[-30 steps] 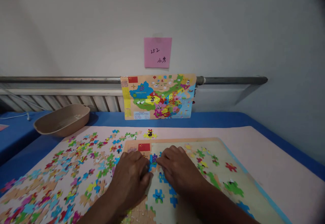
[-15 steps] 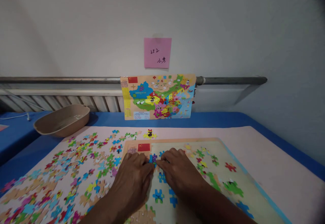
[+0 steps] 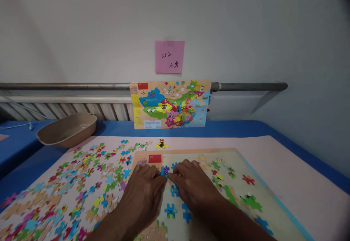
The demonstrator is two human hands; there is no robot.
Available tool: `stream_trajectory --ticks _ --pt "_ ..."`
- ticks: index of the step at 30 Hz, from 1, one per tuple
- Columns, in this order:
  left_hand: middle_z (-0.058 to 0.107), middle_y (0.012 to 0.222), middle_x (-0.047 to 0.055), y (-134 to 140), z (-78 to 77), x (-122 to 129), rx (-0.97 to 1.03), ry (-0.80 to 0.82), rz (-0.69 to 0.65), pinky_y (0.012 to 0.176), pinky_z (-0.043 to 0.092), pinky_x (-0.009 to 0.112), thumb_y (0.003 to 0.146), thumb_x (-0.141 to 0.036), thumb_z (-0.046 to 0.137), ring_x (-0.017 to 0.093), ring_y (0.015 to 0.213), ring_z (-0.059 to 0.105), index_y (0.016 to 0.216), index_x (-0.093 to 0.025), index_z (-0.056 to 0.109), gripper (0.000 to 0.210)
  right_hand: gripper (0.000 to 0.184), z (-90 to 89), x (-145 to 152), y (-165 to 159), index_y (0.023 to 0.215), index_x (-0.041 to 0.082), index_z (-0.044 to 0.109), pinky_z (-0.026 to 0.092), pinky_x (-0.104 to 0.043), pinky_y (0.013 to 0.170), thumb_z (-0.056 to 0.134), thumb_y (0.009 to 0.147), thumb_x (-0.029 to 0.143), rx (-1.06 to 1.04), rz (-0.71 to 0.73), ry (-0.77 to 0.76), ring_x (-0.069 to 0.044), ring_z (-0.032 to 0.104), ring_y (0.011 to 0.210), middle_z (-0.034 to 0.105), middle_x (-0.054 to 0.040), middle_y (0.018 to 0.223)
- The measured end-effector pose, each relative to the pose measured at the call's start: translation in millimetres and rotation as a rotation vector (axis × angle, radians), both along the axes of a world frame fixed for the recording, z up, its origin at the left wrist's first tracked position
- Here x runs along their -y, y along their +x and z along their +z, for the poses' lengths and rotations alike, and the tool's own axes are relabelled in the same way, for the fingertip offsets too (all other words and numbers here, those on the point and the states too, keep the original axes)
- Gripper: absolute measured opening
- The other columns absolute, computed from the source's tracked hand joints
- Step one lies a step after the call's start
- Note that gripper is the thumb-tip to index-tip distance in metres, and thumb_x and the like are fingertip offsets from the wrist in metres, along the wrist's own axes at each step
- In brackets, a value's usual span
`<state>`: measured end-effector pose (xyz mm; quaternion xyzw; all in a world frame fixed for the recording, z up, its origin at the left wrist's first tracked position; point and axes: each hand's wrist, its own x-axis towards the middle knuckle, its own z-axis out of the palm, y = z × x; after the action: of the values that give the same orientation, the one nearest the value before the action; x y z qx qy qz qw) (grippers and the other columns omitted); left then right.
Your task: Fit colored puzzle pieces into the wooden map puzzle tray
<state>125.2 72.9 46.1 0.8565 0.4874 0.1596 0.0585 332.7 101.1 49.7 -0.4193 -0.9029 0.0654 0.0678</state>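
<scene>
My left hand (image 3: 142, 193) and my right hand (image 3: 193, 186) lie side by side on the puzzle board (image 3: 262, 193), fingertips meeting at a small blue and purple puzzle piece (image 3: 165, 170) near the board's upper left. Both hands press or pinch around that piece; I cannot tell which hand grips it. A red flag print (image 3: 155, 158) sits just beyond the fingers. Several placed pieces dot the board, among them blue ones (image 3: 170, 210) between my wrists and green ones (image 3: 251, 201) to the right.
Several loose coloured pieces (image 3: 68, 186) cover the pink mat to the left. A beige tray (image 3: 67, 128) stands at the back left on the blue table. A map picture (image 3: 170, 104) leans against a pipe below a pink note (image 3: 169, 56).
My hands shifted slightly nearer to me and closer together around the blue and purple piece; since half a second ago they have hardly moved.
</scene>
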Motion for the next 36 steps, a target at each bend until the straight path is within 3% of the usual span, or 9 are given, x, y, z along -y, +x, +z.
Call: stream_trajectory --ticks 7,16,26,36 --pt "0.062 0.093 0.005 -1 -4.0 0 -0.018 0.014 -0.005 0.083 0.036 0.046 0.099 -0.018 0.047 0.026 0.091 0.055 0.091 -0.025 0.067 0.023 0.018 8.0 2 -4 0.115 0.019 0.068 0.025 -0.043 0.082 0.061 0.099 0.022 0.126 0.039 0.01 -0.028 0.048 0.104 0.065 -0.0088 0.114" --pt "0.06 0.086 0.004 -23 -11.1 2 0.055 0.036 0.007 0.077 0.033 0.042 0.098 -0.013 0.046 0.024 0.084 0.052 0.084 -0.021 0.065 0.025 0.013 -1.4 2 -1 0.111 0.019 0.067 0.025 -0.043 0.081 0.061 0.099 0.023 0.085 0.065 0.095 -0.028 0.048 0.101 0.065 -0.0083 0.109" --pt "0.064 0.094 0.005 -10 -7.2 -4 0.003 0.089 -0.035 0.078 0.033 0.043 0.095 -0.012 0.049 0.026 0.088 0.053 0.098 -0.024 0.067 0.022 0.009 -5.8 1 -3 0.105 0.02 0.066 0.025 -0.043 0.079 0.063 0.099 0.026 0.087 0.066 0.153 -0.027 0.048 0.098 0.065 -0.0069 0.105" --pt "0.063 0.093 0.004 -12 -10.8 -6 -0.05 0.048 -0.018 0.079 0.032 0.042 0.095 -0.015 0.054 0.025 0.089 0.054 0.095 -0.025 0.067 0.017 0.008 -1.6 0 -3 0.104 0.019 0.066 0.026 -0.042 0.079 0.065 0.097 0.023 0.094 0.086 0.146 -0.027 0.047 0.097 0.065 -0.008 0.104"
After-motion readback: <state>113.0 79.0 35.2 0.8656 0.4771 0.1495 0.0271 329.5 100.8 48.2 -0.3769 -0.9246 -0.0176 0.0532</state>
